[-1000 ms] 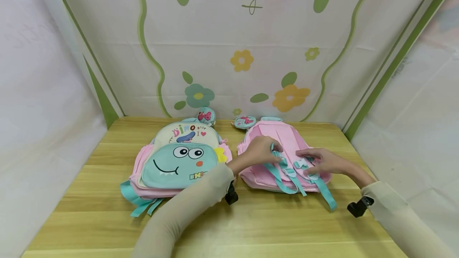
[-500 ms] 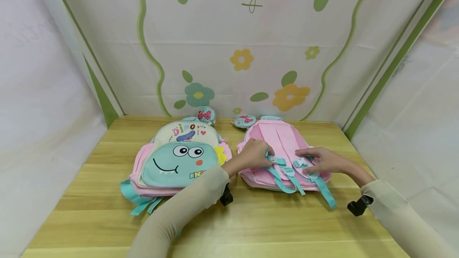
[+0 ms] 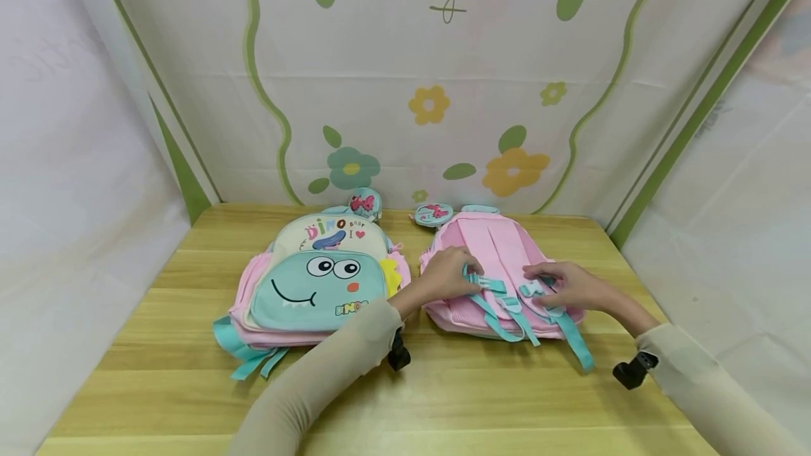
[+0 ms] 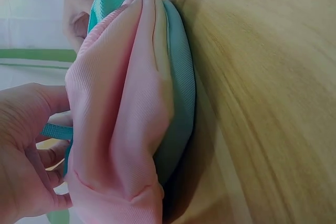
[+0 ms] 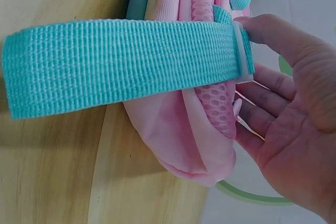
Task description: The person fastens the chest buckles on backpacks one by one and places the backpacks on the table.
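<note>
A pink backpack (image 3: 494, 241) lies with its straps facing up, right of centre on the table. My left hand (image 3: 448, 273) pinches a turquoise chest strap (image 3: 491, 283) with a white buckle piece on it. In the left wrist view that strap passes between the thumb and fingers, whose tips are partly hidden. Spread around the lower right shoulder strap, my right hand (image 3: 573, 286) rests with thumb and fingertips apart. A white buckle piece (image 3: 532, 288) lies between them. A loose turquoise webbing end (image 5: 121, 61) hangs below the right hand, its adjuster by the thumb.
Left of it, a second backpack (image 3: 317, 290) with a blue dinosaur face lies front up. Round pouches, one blue pouch (image 3: 434, 214) and another pouch (image 3: 365, 203), sit at the tops. Printed fabric walls surround the wooden table (image 3: 481, 400) on three sides.
My left hand has moved slightly left and down, drawing the turquoise chest strap with it, so its buckle piece shows more. The right hand stays in place.
</note>
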Available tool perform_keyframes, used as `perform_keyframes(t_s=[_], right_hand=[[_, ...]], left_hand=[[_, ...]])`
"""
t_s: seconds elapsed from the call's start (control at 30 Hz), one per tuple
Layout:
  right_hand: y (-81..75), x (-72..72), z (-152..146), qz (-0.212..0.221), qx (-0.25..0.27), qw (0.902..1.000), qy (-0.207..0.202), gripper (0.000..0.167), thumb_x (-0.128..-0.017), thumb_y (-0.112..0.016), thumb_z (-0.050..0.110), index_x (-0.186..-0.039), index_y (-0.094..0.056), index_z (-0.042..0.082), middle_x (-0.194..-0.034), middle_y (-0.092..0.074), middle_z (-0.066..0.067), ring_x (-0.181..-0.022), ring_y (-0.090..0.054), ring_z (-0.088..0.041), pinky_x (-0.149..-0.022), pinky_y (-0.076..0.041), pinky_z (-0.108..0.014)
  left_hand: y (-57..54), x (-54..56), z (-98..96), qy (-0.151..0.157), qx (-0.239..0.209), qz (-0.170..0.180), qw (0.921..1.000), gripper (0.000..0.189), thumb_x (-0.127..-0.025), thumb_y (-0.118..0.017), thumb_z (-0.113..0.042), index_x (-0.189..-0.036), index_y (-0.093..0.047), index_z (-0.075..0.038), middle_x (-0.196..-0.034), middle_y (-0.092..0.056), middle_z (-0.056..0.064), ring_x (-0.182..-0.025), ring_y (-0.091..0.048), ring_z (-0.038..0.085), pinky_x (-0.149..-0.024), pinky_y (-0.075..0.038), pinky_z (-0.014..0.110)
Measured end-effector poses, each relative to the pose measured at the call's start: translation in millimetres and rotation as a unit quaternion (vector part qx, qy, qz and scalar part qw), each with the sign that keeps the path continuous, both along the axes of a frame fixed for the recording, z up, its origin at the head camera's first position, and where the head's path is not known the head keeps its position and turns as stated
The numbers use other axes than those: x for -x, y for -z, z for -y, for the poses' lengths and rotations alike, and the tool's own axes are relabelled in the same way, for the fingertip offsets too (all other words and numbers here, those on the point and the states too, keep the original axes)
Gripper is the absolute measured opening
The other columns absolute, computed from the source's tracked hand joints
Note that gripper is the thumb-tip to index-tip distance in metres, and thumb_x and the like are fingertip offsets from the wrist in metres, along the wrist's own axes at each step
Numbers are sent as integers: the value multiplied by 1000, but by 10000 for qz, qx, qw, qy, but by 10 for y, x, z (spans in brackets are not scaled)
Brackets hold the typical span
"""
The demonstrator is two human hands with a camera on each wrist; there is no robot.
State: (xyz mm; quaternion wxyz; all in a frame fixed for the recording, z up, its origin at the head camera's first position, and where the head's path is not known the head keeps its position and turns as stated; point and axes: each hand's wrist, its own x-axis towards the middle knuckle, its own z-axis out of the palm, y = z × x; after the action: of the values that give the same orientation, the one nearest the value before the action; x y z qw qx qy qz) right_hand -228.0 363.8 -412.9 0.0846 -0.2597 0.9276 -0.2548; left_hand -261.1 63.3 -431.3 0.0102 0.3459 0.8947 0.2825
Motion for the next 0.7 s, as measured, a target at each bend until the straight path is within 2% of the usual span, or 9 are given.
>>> perform_keyframes(t_s=[0.27,0.5,0.6,0.7], right_hand=[[-16,-13,33,24,280,9996,-72,26,-88,-81,21,-111,-72,12,-139,-62,-22,-128,-58,-45,-86,-51,-28],[-10,-8,44,71,328,9994,40,21,-90,-80,22,-108,-72,13,-138,-63,-23,-130,-57,-45,-91,-53,-28],[-23,-2,40,137,311,9994,71,20,-90,-79,22,-107,-73,14,-139,-62,-24,-130,-56,-46,-93,-54,-33],[-39,9,36,225,267,9994,52,17,-91,-78,20,-107,-73,14,-140,-61,-25,-132,-54,-48,-97,-53,-45]], left_hand=[[45,13,24,-50,-328,324,9989,22,-87,-82,-29,-106,-80,-17,-99,-71,-5,-85,-57,5,-77,-45,19],[53,6,33,-21,-430,405,9983,22,-87,-82,-29,-105,-80,-17,-99,-73,-5,-86,-58,4,-78,-45,19],[60,6,37,-19,-441,408,9982,23,-87,-82,-30,-105,-80,-17,-98,-72,-7,-86,-58,3,-78,-46,18],[72,7,41,-19,-451,416,9981,22,-87,-82,-30,-105,-79,-17,-98,-71,-8,-85,-58,2,-77,-46,17]])
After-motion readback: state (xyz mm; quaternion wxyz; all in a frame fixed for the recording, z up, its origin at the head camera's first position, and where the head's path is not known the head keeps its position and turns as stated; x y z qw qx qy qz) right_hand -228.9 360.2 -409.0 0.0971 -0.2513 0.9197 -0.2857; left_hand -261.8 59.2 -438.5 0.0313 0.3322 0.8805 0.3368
